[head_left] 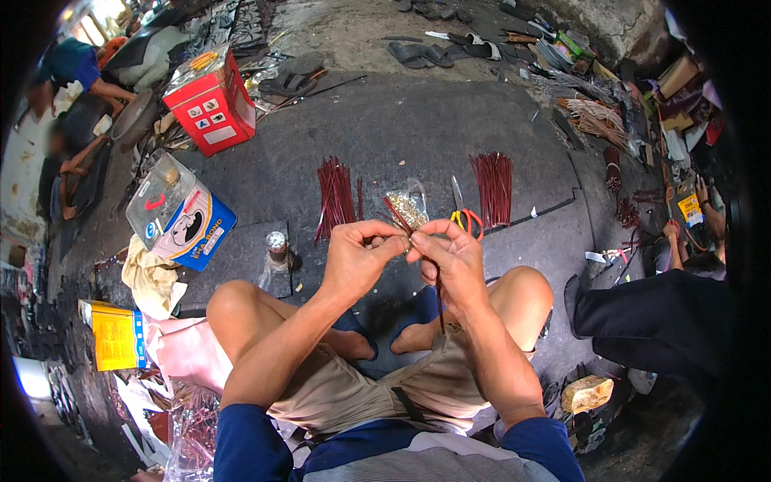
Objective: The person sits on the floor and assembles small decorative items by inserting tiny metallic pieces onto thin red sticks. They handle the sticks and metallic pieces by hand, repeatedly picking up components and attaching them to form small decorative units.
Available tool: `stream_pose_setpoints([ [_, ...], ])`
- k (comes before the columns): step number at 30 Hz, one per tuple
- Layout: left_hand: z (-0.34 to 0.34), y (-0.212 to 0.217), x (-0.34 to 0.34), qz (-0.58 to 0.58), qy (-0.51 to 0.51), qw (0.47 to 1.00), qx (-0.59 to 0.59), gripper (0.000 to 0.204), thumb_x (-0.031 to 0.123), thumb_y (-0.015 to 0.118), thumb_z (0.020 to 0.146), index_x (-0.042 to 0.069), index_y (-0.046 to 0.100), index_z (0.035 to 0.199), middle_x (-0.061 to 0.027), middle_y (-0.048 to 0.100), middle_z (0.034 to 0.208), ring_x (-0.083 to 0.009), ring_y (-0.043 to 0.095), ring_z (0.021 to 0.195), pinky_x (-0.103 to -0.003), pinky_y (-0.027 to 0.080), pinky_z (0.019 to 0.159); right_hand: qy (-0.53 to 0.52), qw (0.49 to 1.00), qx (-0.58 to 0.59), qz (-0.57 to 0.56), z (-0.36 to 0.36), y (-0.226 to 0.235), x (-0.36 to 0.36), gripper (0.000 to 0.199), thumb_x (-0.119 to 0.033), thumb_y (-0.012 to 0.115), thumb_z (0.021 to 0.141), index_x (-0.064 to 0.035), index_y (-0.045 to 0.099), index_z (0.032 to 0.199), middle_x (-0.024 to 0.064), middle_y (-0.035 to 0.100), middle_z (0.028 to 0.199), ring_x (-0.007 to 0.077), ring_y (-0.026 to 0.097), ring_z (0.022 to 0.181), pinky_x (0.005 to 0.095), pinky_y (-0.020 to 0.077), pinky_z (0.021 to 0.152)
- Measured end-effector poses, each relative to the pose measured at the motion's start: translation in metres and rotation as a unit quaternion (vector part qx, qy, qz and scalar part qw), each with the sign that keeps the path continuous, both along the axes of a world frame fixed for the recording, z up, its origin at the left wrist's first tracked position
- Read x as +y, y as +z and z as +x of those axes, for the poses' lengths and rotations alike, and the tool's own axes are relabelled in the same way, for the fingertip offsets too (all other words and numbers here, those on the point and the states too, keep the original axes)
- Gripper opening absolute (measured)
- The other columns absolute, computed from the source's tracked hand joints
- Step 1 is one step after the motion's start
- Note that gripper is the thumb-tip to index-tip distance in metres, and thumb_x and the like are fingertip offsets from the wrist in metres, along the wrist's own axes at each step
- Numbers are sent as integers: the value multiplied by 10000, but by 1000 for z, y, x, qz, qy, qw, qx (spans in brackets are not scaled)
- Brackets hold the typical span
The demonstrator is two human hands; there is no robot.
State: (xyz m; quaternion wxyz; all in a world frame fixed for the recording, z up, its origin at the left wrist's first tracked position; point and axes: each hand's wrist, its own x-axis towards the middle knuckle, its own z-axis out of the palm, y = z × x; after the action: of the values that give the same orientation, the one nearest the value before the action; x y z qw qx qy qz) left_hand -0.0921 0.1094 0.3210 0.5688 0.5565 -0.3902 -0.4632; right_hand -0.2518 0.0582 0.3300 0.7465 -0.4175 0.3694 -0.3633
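My left hand (363, 253) and my right hand (450, 255) meet in front of me, fingertips pinched together around a thin dark red strip (397, 215). One end of it pokes up beyond my fingers. A dark length hangs below my right hand. Whatever small part sits between the fingertips is hidden. Just past my hands lies a clear plastic bag of small gold-coloured pieces (407, 207). Scissors (466, 217) with yellow and red handles rest beside it. Bundles of similar dark red strips lie at the left (335, 193) and at the right (491, 189).
A small metal tin (276, 243) stands left of my hands. Farther left are a blue-and-white tub (181, 217), a red box (210, 108) and a yellow can (116, 336). Other people work at the far left and right. Sandals (419, 55) lie at the back.
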Motion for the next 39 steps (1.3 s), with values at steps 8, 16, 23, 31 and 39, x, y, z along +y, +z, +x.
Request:
stream_pose_setpoints([
  [8, 8, 6, 0, -6, 17, 1000, 5, 87, 44, 736, 801, -14, 738, 866, 78, 534, 619, 2, 398, 552, -203, 289, 492, 8, 1000, -10, 5, -6, 7, -2, 167, -76, 713, 870, 4, 652, 1003, 92, 691, 813, 97, 632, 613, 208, 536, 550],
  [16, 6, 7, 3, -10, -15, 1000, -15, 89, 42, 732, 811, -6, 741, 885, 63, 575, 644, -2, 424, 574, -199, 304, 510, 7, 1000, -7, -4, -5, 6, 0, 132, -49, 686, 882, -6, 647, 1001, 92, 690, 801, 99, 648, 609, 214, 551, 541],
  [23, 3, 9, 3, -20, -17, 999, -30, 85, 50, 729, 824, -3, 741, 889, 72, 561, 625, 6, 411, 561, -195, 287, 495, 19, 995, -63, 69, -7, 4, -3, 156, -57, 691, 885, -7, 645, 1026, 98, 694, 812, 104, 650, 611, 217, 552, 542],
  [31, -2, 11, 6, -37, 11, 995, -90, 85, 48, 729, 824, -7, 736, 888, 77, 534, 607, 8, 393, 552, -197, 279, 488, -36, 994, 7, -100, 1, 2, 6, 146, -59, 669, 907, 22, 667, 1029, 100, 698, 809, 120, 660, 626, 229, 558, 554],
  [39, -5, 1, 10, -19, 12, 995, -95, 91, 31, 698, 839, -14, 728, 912, 65, 551, 647, 2, 415, 597, -198, 306, 513, -47, 996, 12, -75, 5, -2, 10, 115, -54, 658, 911, 23, 660, 996, 105, 694, 803, 120, 652, 614, 242, 561, 562],
])
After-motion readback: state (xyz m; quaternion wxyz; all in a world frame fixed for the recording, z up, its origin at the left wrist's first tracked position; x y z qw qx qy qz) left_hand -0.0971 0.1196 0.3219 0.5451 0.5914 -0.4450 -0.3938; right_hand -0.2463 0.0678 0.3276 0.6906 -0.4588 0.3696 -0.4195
